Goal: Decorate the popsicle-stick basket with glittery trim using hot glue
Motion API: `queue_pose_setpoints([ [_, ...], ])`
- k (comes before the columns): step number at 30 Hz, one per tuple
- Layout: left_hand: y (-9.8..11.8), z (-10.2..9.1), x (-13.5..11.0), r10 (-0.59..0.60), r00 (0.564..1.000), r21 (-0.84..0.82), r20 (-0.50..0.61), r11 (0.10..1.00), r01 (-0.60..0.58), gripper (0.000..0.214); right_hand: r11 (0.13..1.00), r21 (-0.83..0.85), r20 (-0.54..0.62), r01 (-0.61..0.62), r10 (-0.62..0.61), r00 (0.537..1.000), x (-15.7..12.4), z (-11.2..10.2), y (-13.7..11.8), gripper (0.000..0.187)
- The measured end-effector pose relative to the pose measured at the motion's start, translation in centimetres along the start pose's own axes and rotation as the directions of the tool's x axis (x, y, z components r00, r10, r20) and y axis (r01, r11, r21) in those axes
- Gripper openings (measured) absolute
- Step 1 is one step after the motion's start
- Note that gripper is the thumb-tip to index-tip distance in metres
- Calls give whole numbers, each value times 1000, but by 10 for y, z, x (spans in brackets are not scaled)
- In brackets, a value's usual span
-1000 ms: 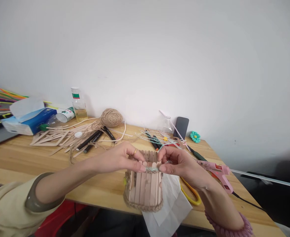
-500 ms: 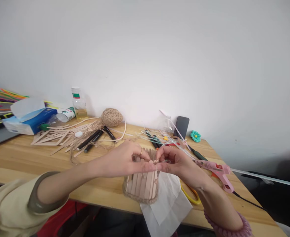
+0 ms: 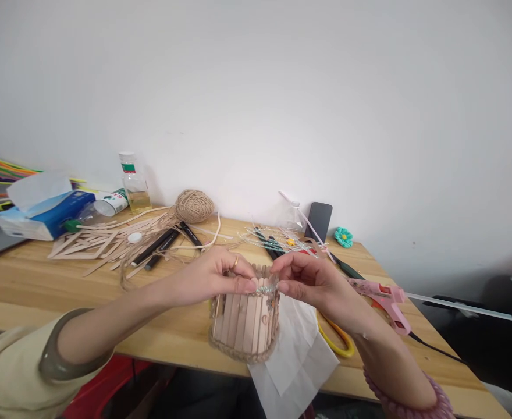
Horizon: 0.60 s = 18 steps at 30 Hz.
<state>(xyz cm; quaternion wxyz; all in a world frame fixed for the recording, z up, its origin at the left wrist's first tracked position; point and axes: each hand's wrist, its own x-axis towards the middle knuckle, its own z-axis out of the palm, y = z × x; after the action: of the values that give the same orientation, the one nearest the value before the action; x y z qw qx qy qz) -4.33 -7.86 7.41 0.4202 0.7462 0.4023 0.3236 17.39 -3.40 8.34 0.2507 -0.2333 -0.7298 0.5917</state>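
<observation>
A small round basket made of upright popsicle sticks, bound with jute braid at its base, sits at the near table edge. My left hand and my right hand meet over its rim, both closed in pinches. Between their fingertips runs a short silver-blue glittery pipe cleaner, pressed along the top of the sticks. A ring shows on my left hand. White paper lies under the basket's right side.
A pink glue gun and yellow-handled scissors lie to the right. Behind are a jute twine ball, loose popsicle sticks, black markers, a bottle, a tissue box, a phone and a teal flower.
The basket has turned and shifted slightly left and down. Both hands stayed on the rim, and the glittery strand between the fingertips shows again after being hidden half a second ago.
</observation>
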Motion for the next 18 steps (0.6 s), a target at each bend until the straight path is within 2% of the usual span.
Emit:
queue_pose_setpoints([
  [10, -2, 0, -2, -38, 999, -48, -13, 998, 37, 27, 988, -140, -71, 67, -78, 994, -3, 6, -6, 24],
  [18, -2, -1, -5, 15, 1000, -79, -10, 997, -16, 25, 974, -212, -79, 82, -101, 992, -4, 8, -9, 19],
])
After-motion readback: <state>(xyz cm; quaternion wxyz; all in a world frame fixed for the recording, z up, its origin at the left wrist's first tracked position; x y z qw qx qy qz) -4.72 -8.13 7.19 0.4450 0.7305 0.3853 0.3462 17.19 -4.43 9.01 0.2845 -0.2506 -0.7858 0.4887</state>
